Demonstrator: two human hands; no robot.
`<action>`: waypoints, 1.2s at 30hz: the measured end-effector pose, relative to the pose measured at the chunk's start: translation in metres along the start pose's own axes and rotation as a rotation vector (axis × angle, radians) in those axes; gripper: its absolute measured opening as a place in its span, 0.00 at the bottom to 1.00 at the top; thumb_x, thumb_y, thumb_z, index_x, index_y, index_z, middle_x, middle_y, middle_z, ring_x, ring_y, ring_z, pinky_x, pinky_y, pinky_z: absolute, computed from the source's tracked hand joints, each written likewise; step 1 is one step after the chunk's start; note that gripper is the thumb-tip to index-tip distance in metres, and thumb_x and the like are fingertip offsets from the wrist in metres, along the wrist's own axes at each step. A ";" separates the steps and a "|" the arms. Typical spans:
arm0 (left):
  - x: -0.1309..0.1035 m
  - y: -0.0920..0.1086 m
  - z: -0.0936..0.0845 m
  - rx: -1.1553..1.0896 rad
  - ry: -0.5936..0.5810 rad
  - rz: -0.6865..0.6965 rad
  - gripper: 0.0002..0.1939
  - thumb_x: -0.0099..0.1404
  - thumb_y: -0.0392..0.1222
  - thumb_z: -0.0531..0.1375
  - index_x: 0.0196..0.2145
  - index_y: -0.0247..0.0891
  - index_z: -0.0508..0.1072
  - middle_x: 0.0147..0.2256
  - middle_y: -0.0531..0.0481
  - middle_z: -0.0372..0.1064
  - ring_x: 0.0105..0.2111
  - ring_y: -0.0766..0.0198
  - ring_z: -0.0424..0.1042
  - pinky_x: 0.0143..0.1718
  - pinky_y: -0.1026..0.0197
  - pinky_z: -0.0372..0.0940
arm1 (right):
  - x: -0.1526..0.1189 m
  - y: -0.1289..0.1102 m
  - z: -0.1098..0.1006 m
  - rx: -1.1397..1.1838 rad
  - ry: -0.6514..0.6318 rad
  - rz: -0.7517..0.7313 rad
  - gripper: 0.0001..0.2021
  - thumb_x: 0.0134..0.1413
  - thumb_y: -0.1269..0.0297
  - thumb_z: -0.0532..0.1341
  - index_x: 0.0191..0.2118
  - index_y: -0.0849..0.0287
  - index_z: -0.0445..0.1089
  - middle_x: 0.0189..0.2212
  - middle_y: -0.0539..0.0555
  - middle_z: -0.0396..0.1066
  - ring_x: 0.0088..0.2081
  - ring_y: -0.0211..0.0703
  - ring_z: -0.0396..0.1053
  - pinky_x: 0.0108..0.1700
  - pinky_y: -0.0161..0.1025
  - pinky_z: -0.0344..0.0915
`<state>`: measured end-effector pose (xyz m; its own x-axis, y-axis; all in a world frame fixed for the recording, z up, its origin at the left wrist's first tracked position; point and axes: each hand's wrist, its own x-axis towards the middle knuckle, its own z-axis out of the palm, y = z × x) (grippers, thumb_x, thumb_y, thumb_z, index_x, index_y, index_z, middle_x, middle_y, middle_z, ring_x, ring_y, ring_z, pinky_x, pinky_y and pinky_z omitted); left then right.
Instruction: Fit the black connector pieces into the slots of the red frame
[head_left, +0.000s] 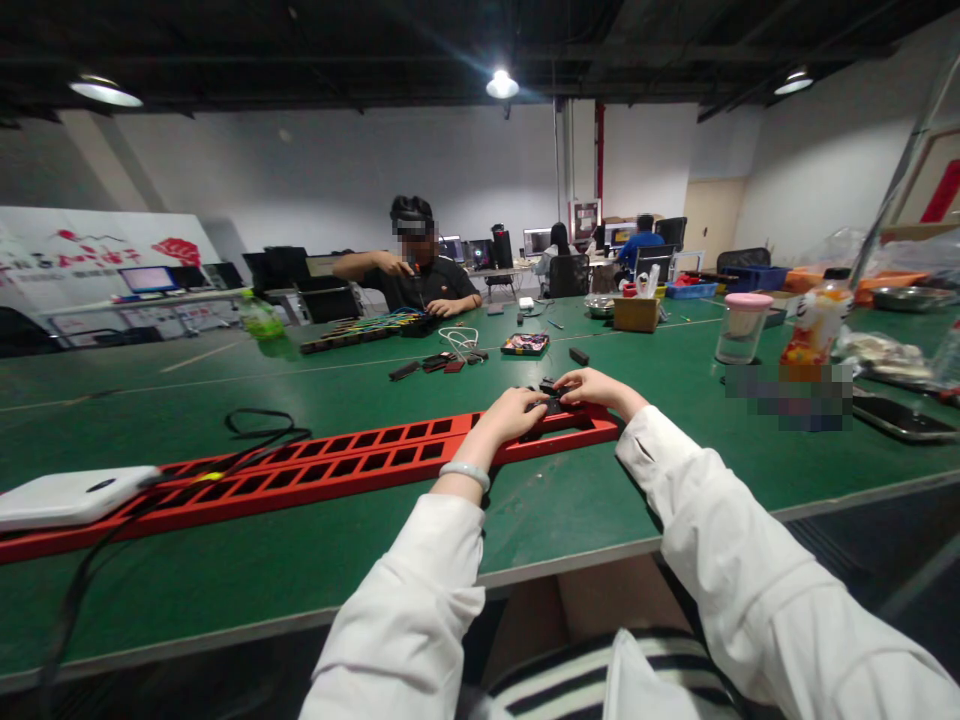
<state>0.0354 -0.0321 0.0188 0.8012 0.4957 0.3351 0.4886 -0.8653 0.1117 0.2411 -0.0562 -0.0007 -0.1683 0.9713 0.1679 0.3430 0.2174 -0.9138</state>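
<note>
Though small in view, left hand (511, 413) and right hand (596, 388) palm-down, fingers curved over black part (553, 404), grip unclear.

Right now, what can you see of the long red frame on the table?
The red frame looks like hard plastic or painted metal. It is long and narrow, with two rows of rectangular openings and a larger opening near its right end. It lies flat on the green table, running out of view at left. A white device and black cabling lie over its left part. Both hands work small dark parts at its right end; their exact contact is hidden.
</note>
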 end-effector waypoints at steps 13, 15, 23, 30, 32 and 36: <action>0.001 0.001 0.002 -0.018 -0.051 0.052 0.16 0.61 0.45 0.51 0.44 0.40 0.72 0.41 0.49 0.71 0.42 0.61 0.68 0.44 0.65 0.59 | -0.001 0.005 -0.007 0.224 -0.011 0.097 0.13 0.34 0.73 0.64 0.33 0.67 0.68 0.21 0.49 0.67 0.20 0.29 0.59 0.22 0.29 0.55; 0.001 0.002 0.002 -0.016 -0.051 0.037 0.16 0.61 0.45 0.52 0.44 0.40 0.72 0.41 0.49 0.71 0.41 0.61 0.68 0.44 0.65 0.59 | -0.002 0.005 -0.007 0.193 -0.020 0.095 0.14 0.34 0.70 0.65 0.33 0.68 0.69 0.19 0.49 0.66 0.19 0.28 0.57 0.21 0.28 0.53; 0.000 0.005 0.001 -0.018 -0.021 0.062 0.16 0.62 0.45 0.52 0.45 0.41 0.70 0.42 0.50 0.70 0.40 0.60 0.68 0.42 0.64 0.59 | -0.008 -0.002 -0.006 0.202 0.014 0.079 0.15 0.41 0.61 0.64 0.34 0.68 0.69 0.19 0.50 0.65 0.20 0.30 0.61 0.22 0.28 0.55; 0.000 0.001 0.003 -0.012 -0.033 0.095 0.16 0.62 0.45 0.51 0.45 0.42 0.71 0.42 0.49 0.69 0.42 0.61 0.67 0.45 0.64 0.59 | -0.006 -0.002 -0.005 0.117 -0.024 0.069 0.18 0.34 0.69 0.67 0.37 0.65 0.66 0.27 0.51 0.67 0.24 0.32 0.65 0.24 0.29 0.58; 0.000 0.000 0.003 -0.007 -0.038 0.096 0.16 0.62 0.45 0.51 0.45 0.42 0.72 0.42 0.49 0.69 0.42 0.61 0.67 0.45 0.64 0.59 | -0.004 0.000 -0.004 0.050 -0.003 0.073 0.19 0.32 0.67 0.68 0.35 0.64 0.65 0.27 0.50 0.67 0.24 0.32 0.64 0.23 0.29 0.58; 0.001 -0.001 0.003 -0.011 -0.037 0.088 0.16 0.62 0.46 0.51 0.44 0.42 0.72 0.41 0.49 0.70 0.41 0.62 0.67 0.44 0.65 0.59 | -0.001 0.002 -0.003 -0.063 0.009 0.062 0.21 0.30 0.62 0.69 0.34 0.63 0.65 0.27 0.50 0.67 0.24 0.33 0.63 0.23 0.30 0.57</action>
<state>0.0367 -0.0301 0.0160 0.8534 0.4196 0.3094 0.4117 -0.9065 0.0938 0.2448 -0.0569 -0.0021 -0.1365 0.9839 0.1152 0.4097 0.1619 -0.8977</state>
